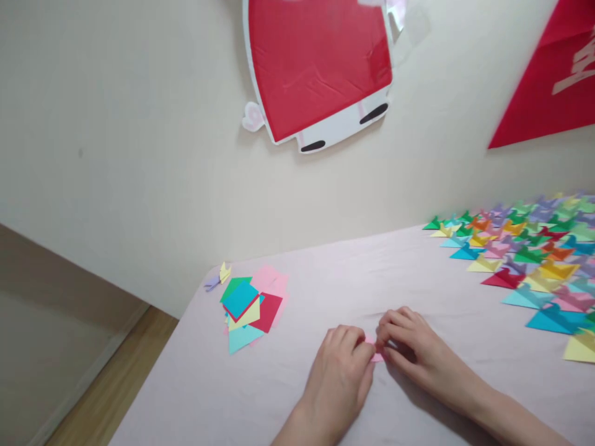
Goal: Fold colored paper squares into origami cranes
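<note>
Both hands meet on a small pink paper piece lying on the pale pink tablecloth. My left hand has its fingers curled and pinches the paper's left side. My right hand is curled too, fingertips pressing the paper's right side. Most of the paper is hidden under the fingers. A loose stack of coloured square paper sheets lies to the left of my hands.
Several folded paper figures in many colours cover the right part of the table. Two small folded pieces sit at the far left corner. The table's left edge drops to a wooden floor. A red foil balloon hangs on the wall.
</note>
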Tool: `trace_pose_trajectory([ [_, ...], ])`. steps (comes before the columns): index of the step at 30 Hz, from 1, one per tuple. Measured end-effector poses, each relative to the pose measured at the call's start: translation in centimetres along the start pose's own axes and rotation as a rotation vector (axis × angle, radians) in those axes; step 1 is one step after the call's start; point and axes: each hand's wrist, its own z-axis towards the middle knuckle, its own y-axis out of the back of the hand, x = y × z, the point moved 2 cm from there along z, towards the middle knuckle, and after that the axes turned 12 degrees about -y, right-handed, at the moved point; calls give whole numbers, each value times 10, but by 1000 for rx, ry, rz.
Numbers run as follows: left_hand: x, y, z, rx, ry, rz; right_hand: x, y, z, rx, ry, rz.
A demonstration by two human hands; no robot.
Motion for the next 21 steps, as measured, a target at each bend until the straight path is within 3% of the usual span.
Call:
trace_pose_trajectory([
  [8,8,-5,2,-103,16,-62,-6,-1,0,61,-83,31],
  [15,19,5,-2,-61,-23,-86,-11,-3,3,77,-124,59],
  [21,16,2,4,-78,-108,-43,-9,-3,4,74,-135,72],
])
